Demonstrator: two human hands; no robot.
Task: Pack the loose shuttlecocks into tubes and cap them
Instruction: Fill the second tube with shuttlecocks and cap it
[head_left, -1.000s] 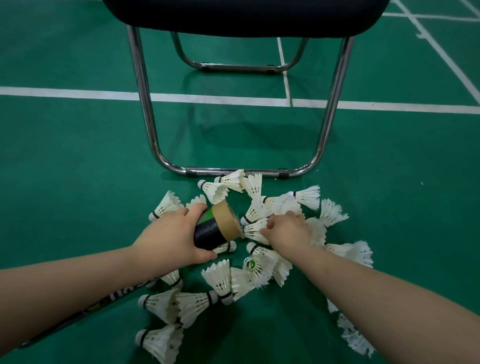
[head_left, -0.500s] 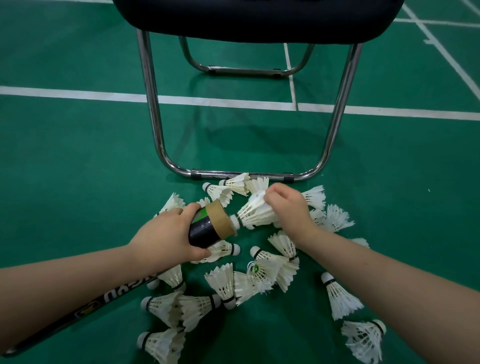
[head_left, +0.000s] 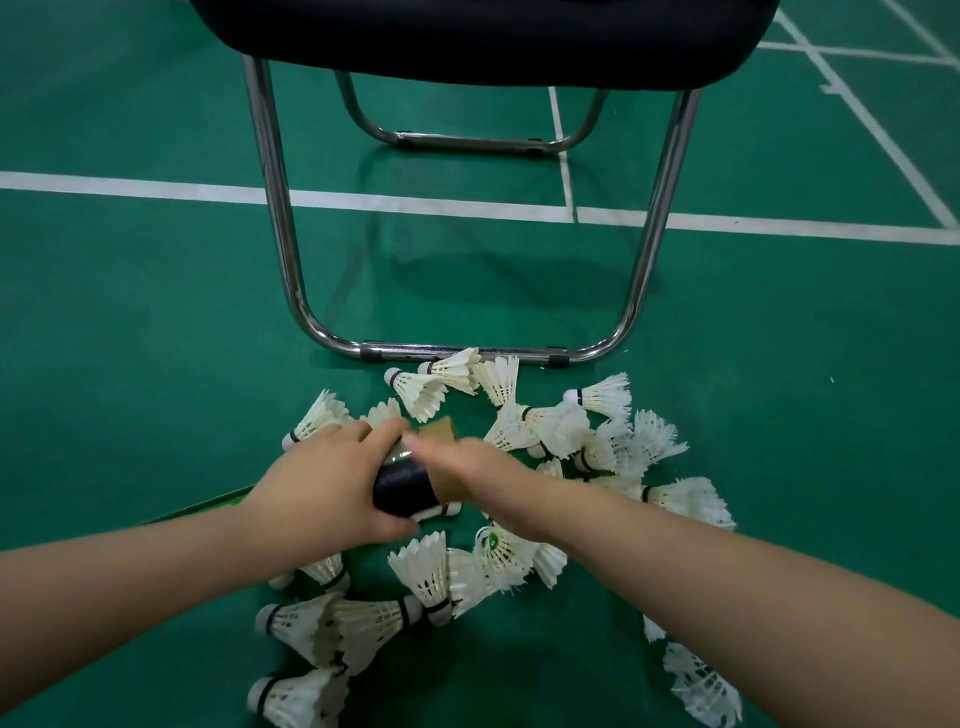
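Grip check: black cardboard tube with a brown paper mouth is held roughly level near frame centre. It is wrapped by the curled fingers of the left hand, mouth aimed toward 2 o'clock. Right hand is laid over that mouth and is motion-blurred; whether its fingers pinch anything cannot be told. Loose white feather shuttlecocks are scattered on the green court floor from 12 round to 7 o'clock of the tube, up against the chrome-framed black chair. Feathers are judged light, springy and easily crushed, so they are best taken at the cork base and fed cork-first. Tube is judged stiff and light, safe to squeeze mid-body. Versus half a second ago, the shuttlecock pinched at the mouth is no longer seen, and the right hand has been moved onto the opening.
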